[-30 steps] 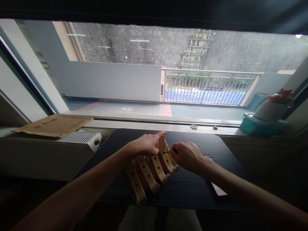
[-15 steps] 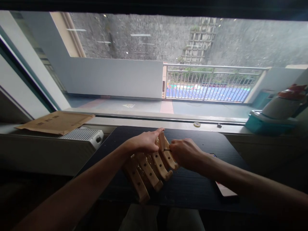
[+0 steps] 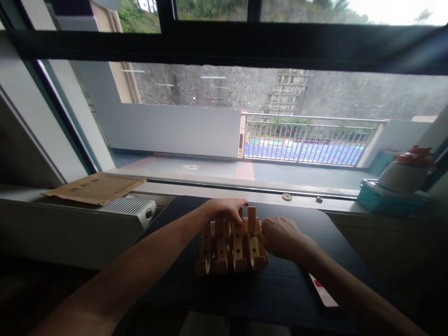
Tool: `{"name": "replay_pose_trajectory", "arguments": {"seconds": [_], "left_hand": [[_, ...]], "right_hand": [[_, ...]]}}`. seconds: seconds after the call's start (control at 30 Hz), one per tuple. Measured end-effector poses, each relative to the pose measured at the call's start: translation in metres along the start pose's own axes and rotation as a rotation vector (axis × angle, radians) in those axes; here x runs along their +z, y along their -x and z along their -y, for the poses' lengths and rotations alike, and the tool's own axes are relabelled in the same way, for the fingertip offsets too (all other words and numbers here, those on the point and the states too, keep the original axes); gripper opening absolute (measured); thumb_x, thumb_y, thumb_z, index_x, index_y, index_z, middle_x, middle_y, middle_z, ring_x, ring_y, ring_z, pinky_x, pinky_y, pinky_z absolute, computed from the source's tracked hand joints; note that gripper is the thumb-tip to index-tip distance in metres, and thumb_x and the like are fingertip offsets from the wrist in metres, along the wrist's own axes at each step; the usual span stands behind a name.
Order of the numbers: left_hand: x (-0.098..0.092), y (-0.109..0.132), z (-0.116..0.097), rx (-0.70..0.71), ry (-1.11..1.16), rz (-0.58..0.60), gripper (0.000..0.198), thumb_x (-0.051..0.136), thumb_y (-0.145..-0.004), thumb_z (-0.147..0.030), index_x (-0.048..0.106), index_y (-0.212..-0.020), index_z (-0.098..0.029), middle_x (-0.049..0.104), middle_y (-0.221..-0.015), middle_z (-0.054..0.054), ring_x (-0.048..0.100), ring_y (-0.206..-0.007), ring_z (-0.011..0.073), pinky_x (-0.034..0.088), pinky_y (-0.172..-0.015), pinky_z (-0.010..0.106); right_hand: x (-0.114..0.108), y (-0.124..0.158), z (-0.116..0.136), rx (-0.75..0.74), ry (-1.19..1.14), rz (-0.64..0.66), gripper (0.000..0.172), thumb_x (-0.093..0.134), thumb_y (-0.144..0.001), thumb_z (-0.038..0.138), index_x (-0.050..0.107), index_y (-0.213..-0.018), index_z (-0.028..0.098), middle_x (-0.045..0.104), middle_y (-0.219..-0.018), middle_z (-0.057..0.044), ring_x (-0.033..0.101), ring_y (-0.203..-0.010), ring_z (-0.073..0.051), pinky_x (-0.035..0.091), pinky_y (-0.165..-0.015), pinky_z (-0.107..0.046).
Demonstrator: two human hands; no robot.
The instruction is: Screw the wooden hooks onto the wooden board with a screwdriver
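A wooden rack point(image 3: 238, 259) made of several curved slats with dark round holes or screws lies on the black table point(image 3: 273, 294). My left hand point(image 3: 228, 210) grips its far edge from above, fingers bent over the wood. At the rightmost slat, my right hand point(image 3: 280, 236) is closed round a thin dark rod point(image 3: 254, 235), which looks like a hex key. The rod's tip meets the slat near its upper hole; most of it is hidden in my fist. Beside the left fingers, an upright wooden piece point(image 3: 251, 218) rises from that slat.
A phone-like flat object point(image 3: 324, 290) lies under my right forearm. On the sill are a roll of tape point(image 3: 287, 197), a small dark item point(image 3: 319, 199) and a teal box point(image 3: 388, 198) with a grey-and-orange container point(image 3: 406, 172). A brown envelope point(image 3: 94, 187) rests on a white heater point(image 3: 129, 205) at left.
The view has tilted up. The rack has turned from slanting to nearly straight towards me, and both hands have moved with it, still holding on.
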State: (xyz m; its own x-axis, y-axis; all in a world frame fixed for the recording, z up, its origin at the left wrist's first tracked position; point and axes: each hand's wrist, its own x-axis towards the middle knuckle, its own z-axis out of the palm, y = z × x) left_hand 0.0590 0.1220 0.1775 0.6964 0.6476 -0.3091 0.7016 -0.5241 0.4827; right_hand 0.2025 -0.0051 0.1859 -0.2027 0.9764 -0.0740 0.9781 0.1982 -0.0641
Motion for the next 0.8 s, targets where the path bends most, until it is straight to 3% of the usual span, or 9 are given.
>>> {"name": "replay_pose_trajectory", "arguments": {"seconds": [0.13, 0.23, 0.33, 0.43, 0.5, 0.57, 0.7, 0.8], "left_hand": [[0.008, -0.019, -0.003, -0.014, -0.036, -0.165, 0.078, 0.075, -0.048, -0.021, 0.051, -0.122, -0.014, 0.065, -0.108, 0.013, 0.062, -0.097, 0.0323, 0.051, -0.078, 0.04], [0.017, 0.0, 0.013, 0.014, 0.006, -0.4, 0.064, 0.06, -0.07, -0.028, 0.043, -0.13, -0.016, 0.05, -0.133, 0.012, 0.051, -0.117, 0.0262, 0.045, -0.093, 0.035], [0.032, 0.037, 0.049, -0.02, 0.058, -0.651, 0.047, 0.04, -0.086, -0.034, 0.042, -0.129, -0.017, 0.048, -0.134, 0.009, 0.048, -0.12, 0.0193, 0.041, -0.098, 0.031], [0.054, 0.073, 0.095, -0.179, 0.075, -0.811, 0.039, 0.033, -0.087, -0.032, 0.054, -0.113, -0.012, 0.06, -0.115, 0.011, 0.057, -0.106, 0.02, 0.045, -0.092, 0.032], [0.067, 0.089, 0.123, -0.284, 0.068, -0.839, 0.034, 0.035, -0.085, -0.028, 0.061, -0.101, -0.013, 0.065, -0.103, 0.011, 0.063, -0.091, 0.0201, 0.05, -0.082, 0.032], [0.076, 0.096, 0.141, -0.345, 0.038, -0.831, 0.029, 0.039, -0.083, -0.025, 0.064, -0.093, -0.013, 0.066, -0.099, 0.01, 0.063, -0.088, 0.0197, 0.049, -0.081, 0.031], [0.083, 0.087, 0.153, -0.36, -0.058, -0.746, 0.022, 0.047, -0.081, -0.021, 0.069, -0.087, -0.018, 0.067, -0.097, 0.007, 0.061, -0.093, 0.0186, 0.046, -0.086, 0.028], [0.085, 0.072, 0.151, -0.378, -0.13, -0.673, 0.018, 0.054, -0.076, -0.017, 0.07, -0.084, -0.019, 0.066, -0.096, 0.007, 0.06, -0.095, 0.021, 0.045, -0.086, 0.03]], "right_hand": [[-0.029, 0.006, -0.006, 0.041, 0.064, -0.003, 0.023, 0.046, -0.082, 0.023, 0.065, -0.073, 0.015, 0.063, -0.066, -0.008, 0.057, -0.056, -0.017, 0.037, -0.049, -0.026], [-0.037, 0.009, -0.034, 0.107, 0.022, -0.053, 0.03, 0.042, -0.086, 0.032, 0.065, -0.075, 0.015, 0.064, -0.07, -0.008, 0.058, -0.061, -0.017, 0.038, -0.052, -0.028], [-0.008, 0.006, -0.074, 0.086, -0.389, -0.051, 0.033, 0.04, -0.087, 0.039, 0.063, -0.092, 0.015, 0.065, -0.077, -0.006, 0.058, -0.063, -0.015, 0.042, -0.055, -0.027], [0.046, -0.01, -0.097, 0.105, -0.786, -0.208, 0.034, 0.052, -0.08, 0.038, 0.057, -0.103, 0.013, 0.065, -0.093, -0.008, 0.061, -0.079, -0.017, 0.047, -0.064, -0.028], [0.077, -0.026, -0.098, 0.204, -0.925, -0.301, 0.037, 0.057, -0.075, 0.038, 0.057, -0.102, 0.013, 0.066, -0.091, -0.008, 0.062, -0.081, -0.02, 0.049, -0.064, -0.03], [0.096, -0.043, -0.089, 0.205, -0.956, -0.328, 0.039, 0.056, -0.076, 0.04, 0.057, -0.103, 0.012, 0.066, -0.094, -0.01, 0.062, -0.087, -0.021, 0.05, -0.07, -0.033], [0.107, -0.061, -0.067, 0.135, -0.973, -0.322, 0.048, 0.057, -0.075, 0.043, 0.058, -0.111, 0.011, 0.063, -0.111, -0.012, 0.058, -0.104, -0.022, 0.048, -0.084, -0.035], [0.109, -0.054, -0.058, 0.112, -0.941, -0.317, 0.043, 0.06, -0.074, 0.043, 0.063, -0.106, 0.014, 0.065, -0.108, -0.01, 0.058, -0.105, -0.025, 0.047, -0.085, -0.037]]}}
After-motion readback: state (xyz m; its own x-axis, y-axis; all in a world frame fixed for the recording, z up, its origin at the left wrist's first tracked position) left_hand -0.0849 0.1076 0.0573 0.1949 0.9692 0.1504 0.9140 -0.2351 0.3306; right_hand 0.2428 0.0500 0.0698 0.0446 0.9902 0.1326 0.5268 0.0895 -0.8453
